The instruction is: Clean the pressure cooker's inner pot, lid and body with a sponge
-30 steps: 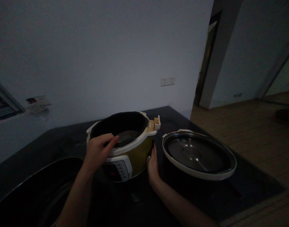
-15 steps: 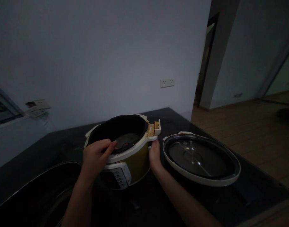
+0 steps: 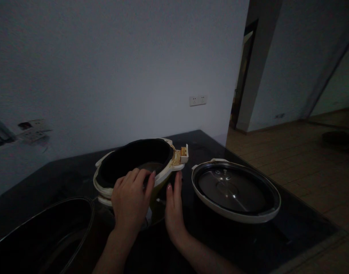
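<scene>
A white and olive-green electric cooker (image 3: pixel 163 179) with a dark inside stands lidless on the black counter. My left hand (image 3: pixel 131 198) is closed over its front rim, fingers bent inward and thumb to the right. That hand hides most of the control panel. My right hand (image 3: pixel 174 205) is upright at the cooker's right side, below the white hinge bracket (image 3: pixel 183 154), with its fingers stretched out. Whether its fingertips touch the cooker I cannot tell. The round lid (image 3: pixel 234 190) lies to the right with its metal underside up.
A large dark pot (image 3: pixel 91 217) stands at the lower left, close to my left forearm. The black counter (image 3: pixel 208 251) reaches the wall, which bears a socket plate (image 3: pixel 197 100). The counter's right edge borders a wooden floor (image 3: pixel 294 160).
My left hand has moved right along the rim and now covers most of the panel. My right hand has drawn back slightly, its fingers more visible. The view has shifted a little.
</scene>
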Demonstrator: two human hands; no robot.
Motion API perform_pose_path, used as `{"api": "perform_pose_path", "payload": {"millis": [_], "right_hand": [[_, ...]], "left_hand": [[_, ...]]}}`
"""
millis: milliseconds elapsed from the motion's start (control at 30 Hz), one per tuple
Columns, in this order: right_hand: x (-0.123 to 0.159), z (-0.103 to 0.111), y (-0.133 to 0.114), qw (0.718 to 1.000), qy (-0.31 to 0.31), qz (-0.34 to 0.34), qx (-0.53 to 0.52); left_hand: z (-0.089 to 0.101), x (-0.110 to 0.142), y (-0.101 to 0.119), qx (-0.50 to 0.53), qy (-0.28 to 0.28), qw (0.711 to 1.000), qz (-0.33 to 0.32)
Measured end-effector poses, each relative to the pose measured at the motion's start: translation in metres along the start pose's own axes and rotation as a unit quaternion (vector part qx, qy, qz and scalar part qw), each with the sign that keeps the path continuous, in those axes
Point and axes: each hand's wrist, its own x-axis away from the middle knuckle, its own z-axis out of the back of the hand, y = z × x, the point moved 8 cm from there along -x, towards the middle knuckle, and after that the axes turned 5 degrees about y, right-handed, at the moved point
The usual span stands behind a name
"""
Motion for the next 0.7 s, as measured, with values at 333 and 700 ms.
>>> {"api": "perform_pose_path", "payload": {"millis": [333, 700], "right_hand": [[-0.063, 0.006, 0.023, 0.997, 0.059, -0.009, -0.049], [-0.02, 0.021, 0.044, 0.997, 0.048, -0.024, -0.047]], "left_hand": [[0.004, -0.001, -0.017, 0.01, 0.067, 0.998, 0.006], [-0.006, 0.003, -0.075, 0.19, 0.047, 0.977, 0.079]]}}
